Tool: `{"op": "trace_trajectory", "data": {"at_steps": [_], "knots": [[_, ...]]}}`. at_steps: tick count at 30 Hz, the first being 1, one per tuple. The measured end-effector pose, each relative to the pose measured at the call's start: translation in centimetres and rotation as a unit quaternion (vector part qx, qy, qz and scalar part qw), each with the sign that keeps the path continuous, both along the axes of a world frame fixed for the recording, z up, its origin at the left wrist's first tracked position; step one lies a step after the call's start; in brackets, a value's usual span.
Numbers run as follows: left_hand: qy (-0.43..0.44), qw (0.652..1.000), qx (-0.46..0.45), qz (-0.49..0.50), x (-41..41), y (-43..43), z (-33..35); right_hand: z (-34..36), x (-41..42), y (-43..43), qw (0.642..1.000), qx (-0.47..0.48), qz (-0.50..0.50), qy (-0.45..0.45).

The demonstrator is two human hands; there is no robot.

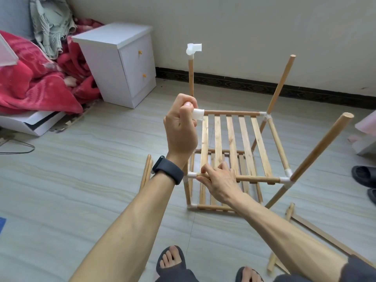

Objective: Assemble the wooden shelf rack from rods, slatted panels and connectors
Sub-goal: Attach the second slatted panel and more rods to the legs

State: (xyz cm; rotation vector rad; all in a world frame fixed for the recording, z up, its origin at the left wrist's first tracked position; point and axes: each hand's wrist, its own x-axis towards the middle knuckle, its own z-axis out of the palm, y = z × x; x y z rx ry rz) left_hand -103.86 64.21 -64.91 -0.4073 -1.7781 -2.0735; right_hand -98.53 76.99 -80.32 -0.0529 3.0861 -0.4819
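**A:** Logging near to far. Which step is running?

**B:** Judging it as seating the second tier. The right hand [218,181] is curling round the round wooden front rod [256,179] of the upper slatted wooden panel [232,139], at 6 o'clock of the rack. The left hand [181,127], wearing a black wristband [168,171], is clamping the white plastic corner connector [198,115] at 10 o'clock. The hands are working apart, one per corner. The rack is standing on the grey tiled floor [81,159] just ahead of the person's sandalled feet [172,261], with a lower slatted panel [203,192] sitting beneath.

**A:** What is the next move calling for?

**B:** Probably pressing that connector home, then capping uprights. Only the far-left upright is carrying a white top connector [193,48]. The far-right upright [281,82] and near-right upright [321,147] are ending bare. The near-left corner: cannot tell, the forearm is covering it.

**A:** Anything standing in the way?

**B:** Loose wooden rods [147,174] are lying at 8 o'clock and spare wooden strips [317,231] at 4 o'clock, both risking a misstep. Dark slippers [364,176] are sitting at 3 o'clock. A white two-drawer cabinet [114,64] and a red blanket [30,82] are sitting at 11 o'clock, well apart.
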Motion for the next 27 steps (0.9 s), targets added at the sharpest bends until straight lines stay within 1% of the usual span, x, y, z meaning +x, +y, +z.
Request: {"op": "trace_trajectory", "data": {"at_steps": [6,10,12,14,16,18,19,20,21,22,23,24,25,26,27], "knots": [[0.012,1.000,-0.005,-0.009,-0.5,0.1,-0.3,-0.8,0.4,-0.1,0.999,0.032,0.003,0.033],[0.015,0.999,-0.035,-0.037,-0.2,-0.4,0.1,-1.3,0.6,0.1,0.998,0.040,-0.010,0.045],[0.040,0.993,-0.105,-0.030,-0.1,-1.3,0.0,-1.1,0.4,0.0,0.998,0.034,-0.014,0.041],[0.061,0.981,-0.184,0.007,0.1,-3.0,-1.5,-0.9,0.1,-0.5,0.999,0.025,-0.015,0.036],[0.025,0.974,-0.218,0.063,0.4,-5.4,-4.4,-1.2,0.1,-0.9,0.998,0.025,-0.019,0.050],[-0.059,0.961,-0.239,0.131,0.7,-8.6,-9.0,-1.7,-0.1,-1.2,0.996,0.035,-0.025,0.077],[-0.109,0.945,-0.263,0.158,1.0,-10.5,-11.7,-1.9,-0.2,-1.3,0.995,0.040,-0.027,0.087],[-0.166,0.922,-0.305,0.171,1.6,-12.4,-14.6,-2.1,-0.4,-1.4,0.994,0.042,-0.026,0.093],[-0.231,0.885,-0.367,0.167,2.4,-14.2,-17.6,-2.3,-0.6,-1.5,0.994,0.044,-0.025,0.097],[-0.302,0.832,-0.444,0.143,3.5,-15.9,-20.5,-2.4,-0.8,-1.7,0.993,0.045,-0.024,0.102],[-0.372,0.763,-0.518,0.102,4.8,-17.5,-23.3,-2.6,-0.9,-1.9,0.993,0.046,-0.026,0.109],[-0.435,0.693,-0.572,0.056,6.1,-18.8,-25.7,-2.8,-1.1,-2.1,0.992,0.045,-0.028,0.118],[-0.492,0.633,-0.598,0.016,7.3,-19.8,-27.9,-3.0,-1.1,-2.3,0.990,0.046,-0.031,0.126],[-0.542,0.587,-0.602,-0.012,8.4,-20.4,-29.7,-3.2,-1.2,-2.4,0.989,0.050,-0.034,0.133],[-0.579,0.558,-0.594,-0.025,9.3,-20.9,-31.1,-3.5,-1.2,-2.5,0.988,0.057,-0.035,0.140]]}}
